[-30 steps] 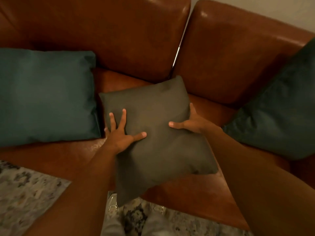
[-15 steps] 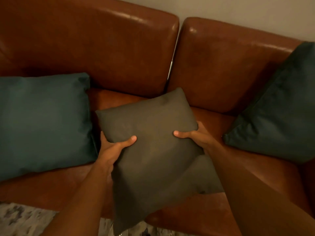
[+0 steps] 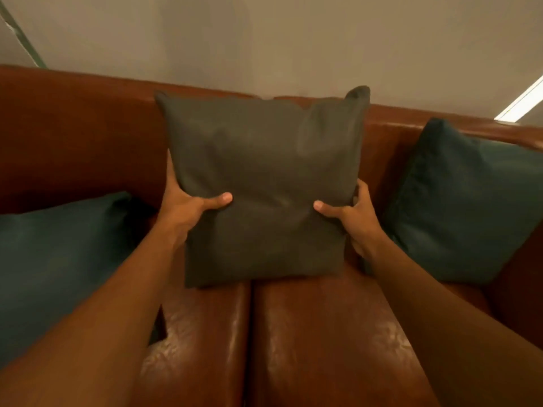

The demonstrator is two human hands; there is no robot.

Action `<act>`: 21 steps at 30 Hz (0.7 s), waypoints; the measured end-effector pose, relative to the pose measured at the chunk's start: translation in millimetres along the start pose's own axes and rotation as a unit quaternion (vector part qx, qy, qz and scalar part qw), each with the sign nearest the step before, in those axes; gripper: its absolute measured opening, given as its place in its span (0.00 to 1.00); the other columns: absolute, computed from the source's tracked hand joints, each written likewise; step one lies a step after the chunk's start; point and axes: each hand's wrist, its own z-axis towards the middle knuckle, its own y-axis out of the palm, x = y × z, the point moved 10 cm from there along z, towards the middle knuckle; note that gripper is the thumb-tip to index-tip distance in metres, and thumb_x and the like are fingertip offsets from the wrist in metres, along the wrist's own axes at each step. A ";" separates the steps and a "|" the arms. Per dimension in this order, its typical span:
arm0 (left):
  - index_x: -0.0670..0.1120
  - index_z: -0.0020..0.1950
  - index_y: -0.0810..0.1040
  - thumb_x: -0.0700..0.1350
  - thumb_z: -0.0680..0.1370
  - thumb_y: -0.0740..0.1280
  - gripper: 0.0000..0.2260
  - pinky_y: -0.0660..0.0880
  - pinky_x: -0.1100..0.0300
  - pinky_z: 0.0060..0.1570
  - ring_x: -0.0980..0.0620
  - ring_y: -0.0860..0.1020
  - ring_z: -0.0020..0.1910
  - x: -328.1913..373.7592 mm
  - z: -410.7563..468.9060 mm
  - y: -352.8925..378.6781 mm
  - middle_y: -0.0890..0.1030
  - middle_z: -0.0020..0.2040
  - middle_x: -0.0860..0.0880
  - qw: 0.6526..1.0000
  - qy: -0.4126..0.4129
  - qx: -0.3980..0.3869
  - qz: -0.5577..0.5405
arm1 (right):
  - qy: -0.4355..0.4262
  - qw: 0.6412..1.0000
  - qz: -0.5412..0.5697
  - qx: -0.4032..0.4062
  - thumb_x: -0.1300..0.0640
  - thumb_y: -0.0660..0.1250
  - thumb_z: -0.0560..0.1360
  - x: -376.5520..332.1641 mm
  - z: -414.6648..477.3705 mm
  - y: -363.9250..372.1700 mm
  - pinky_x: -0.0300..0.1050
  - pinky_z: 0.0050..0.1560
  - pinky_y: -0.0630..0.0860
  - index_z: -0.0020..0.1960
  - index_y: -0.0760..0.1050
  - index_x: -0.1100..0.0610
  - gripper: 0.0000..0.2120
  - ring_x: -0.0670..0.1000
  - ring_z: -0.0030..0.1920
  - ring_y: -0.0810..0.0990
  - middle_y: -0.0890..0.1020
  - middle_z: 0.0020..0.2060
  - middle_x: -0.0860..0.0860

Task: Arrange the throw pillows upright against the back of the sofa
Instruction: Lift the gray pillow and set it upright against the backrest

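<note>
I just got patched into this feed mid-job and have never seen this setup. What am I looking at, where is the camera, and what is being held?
There is no machine here: a person works with bare hands, and the one camera sits on their head, looking forward and down. The left hand and right hand grip the sides of a grey pillow, thumbs on its front. It stands upright at the middle of a brown leather sofa, bottom edge at the seat. Whether it touches the backrest cannot be seen. A teal pillow lies to the left, and another teal pillow leans in the right corner.
</note>
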 end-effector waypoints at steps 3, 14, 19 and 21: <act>0.61 0.83 0.38 0.44 0.58 0.85 0.70 0.71 0.48 0.72 0.54 0.68 0.77 24.7 17.5 2.0 0.62 0.82 0.50 0.999 0.022 -0.017 -0.019 | -0.032 0.999 0.009 -0.005 0.63 0.84 0.65 -25.2 6.4 5.1 0.43 0.61 0.82 0.82 0.61 0.49 0.53 0.45 0.67 0.78 0.73 0.74 0.48; 0.53 0.85 0.45 0.43 0.61 0.86 0.64 0.68 0.49 0.74 0.51 0.68 0.76 1.4 22.0 10.9 0.66 0.80 0.51 1.000 -0.009 -0.011 0.007 | -0.015 1.000 -0.005 -0.026 0.58 0.87 0.61 -23.0 9.3 19.2 0.49 0.73 0.73 0.86 0.42 0.46 0.69 0.48 0.76 0.67 0.62 0.82 0.51; 0.48 0.80 0.59 0.45 0.64 0.85 0.51 0.74 0.51 0.70 0.53 0.76 0.67 -3.9 27.3 10.2 0.76 0.70 0.51 1.000 -0.006 0.019 0.001 | -0.014 0.999 0.022 -0.020 0.55 0.87 0.59 -27.9 17.6 26.3 0.53 0.66 0.81 0.84 0.54 0.48 0.63 0.51 0.69 0.79 0.75 0.73 0.49; 0.49 0.79 0.61 0.48 0.64 0.85 0.50 0.75 0.51 0.69 0.52 0.77 0.67 -2.1 29.0 9.4 0.77 0.70 0.52 1.000 -0.006 0.023 -0.005 | -0.022 0.999 0.031 -0.007 0.55 0.86 0.63 -31.5 18.6 26.6 0.51 0.63 0.82 0.82 0.60 0.48 0.55 0.51 0.66 0.81 0.78 0.70 0.48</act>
